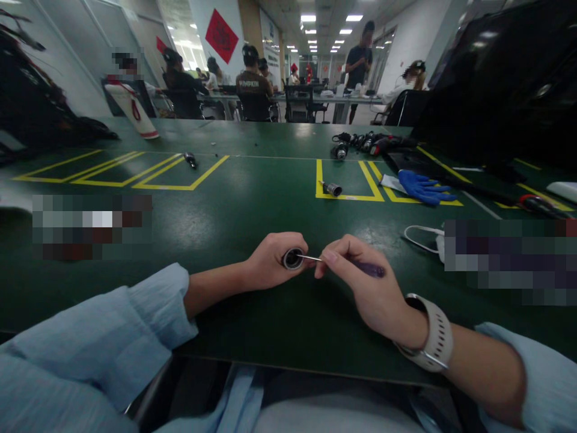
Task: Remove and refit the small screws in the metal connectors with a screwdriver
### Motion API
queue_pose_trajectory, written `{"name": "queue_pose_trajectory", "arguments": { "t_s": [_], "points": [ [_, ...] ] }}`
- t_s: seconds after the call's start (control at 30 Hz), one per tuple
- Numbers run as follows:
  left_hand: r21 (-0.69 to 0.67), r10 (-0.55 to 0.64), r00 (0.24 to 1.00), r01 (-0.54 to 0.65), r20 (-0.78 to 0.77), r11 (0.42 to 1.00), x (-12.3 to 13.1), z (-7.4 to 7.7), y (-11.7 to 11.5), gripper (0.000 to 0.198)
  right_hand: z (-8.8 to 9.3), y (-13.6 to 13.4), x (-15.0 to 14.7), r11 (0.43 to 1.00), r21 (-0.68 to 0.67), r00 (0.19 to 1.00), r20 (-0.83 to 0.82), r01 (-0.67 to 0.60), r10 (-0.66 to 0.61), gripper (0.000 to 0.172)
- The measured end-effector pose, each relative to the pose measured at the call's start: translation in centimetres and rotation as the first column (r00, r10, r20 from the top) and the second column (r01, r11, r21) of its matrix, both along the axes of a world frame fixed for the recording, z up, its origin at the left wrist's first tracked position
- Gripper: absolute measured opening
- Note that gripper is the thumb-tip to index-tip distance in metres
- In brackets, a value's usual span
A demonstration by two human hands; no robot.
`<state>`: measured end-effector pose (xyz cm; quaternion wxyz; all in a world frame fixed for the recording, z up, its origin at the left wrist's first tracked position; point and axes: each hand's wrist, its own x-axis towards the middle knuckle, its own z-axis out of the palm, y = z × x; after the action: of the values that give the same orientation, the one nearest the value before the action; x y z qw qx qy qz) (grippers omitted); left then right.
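Observation:
My left hand (267,260) is closed around a short round metal-rimmed part (293,258), its dark hollow end turned towards me. In my right hand (367,285) is a slim screwdriver (372,269) with a dark purple handle, held between thumb and fingers. Its thin shaft points left, and the tip reaches the opening of the round part. How deep the tip sits cannot be made out. Both hands are just above the green table (252,325), near its front edge. The left fingers hide most of the part's body.
Ahead, a metal cylindrical piece (333,189) lies inside yellow tape; a small dark piece (190,160) is farther left. A blue glove (424,186), a white cable (419,230) and black cabled parts (356,143) lie to the right. Several people sit or stand beyond the table.

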<state>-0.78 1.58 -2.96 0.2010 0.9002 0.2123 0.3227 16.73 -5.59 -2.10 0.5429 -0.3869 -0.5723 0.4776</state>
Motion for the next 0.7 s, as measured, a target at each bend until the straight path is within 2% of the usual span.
{"name": "queue_pose_trajectory", "arguments": {
  "t_s": [0.1,0.27,0.47,0.57,0.7],
  "points": [
    [0.029,0.0,0.999,0.001,-0.038,1.0,0.0,-0.05,0.0,0.015,0.05,-0.02,0.11,1.0,-0.009,0.999,0.033,-0.016,0.016,0.019],
    [0.027,-0.025,0.999,0.026,-0.021,0.999,-0.01,0.04,-0.08,0.018,0.43,0.45,-0.08,0.976,-0.214,0.982,-0.187,-0.043,0.002,0.021],
    [-0.075,-0.001,1.0,0.002,0.007,0.997,-0.06,0.18,0.06,0.018,0.56,0.59,-0.27,0.953,-0.285,0.945,-0.327,-0.103,0.005,0.018],
    [-0.112,0.013,1.0,-0.013,0.0,0.994,-0.02,0.29,0.06,0.018,0.25,0.59,-0.17,0.958,-0.267,0.946,-0.322,-0.106,0.015,0.017],
    [-0.125,0.036,0.999,-0.032,0.028,0.992,0.06,0.3,0.08,0.019,-0.22,0.35,0.13,0.996,-0.08,0.987,-0.163,-0.026,0.012,0.016]
  ]
}}
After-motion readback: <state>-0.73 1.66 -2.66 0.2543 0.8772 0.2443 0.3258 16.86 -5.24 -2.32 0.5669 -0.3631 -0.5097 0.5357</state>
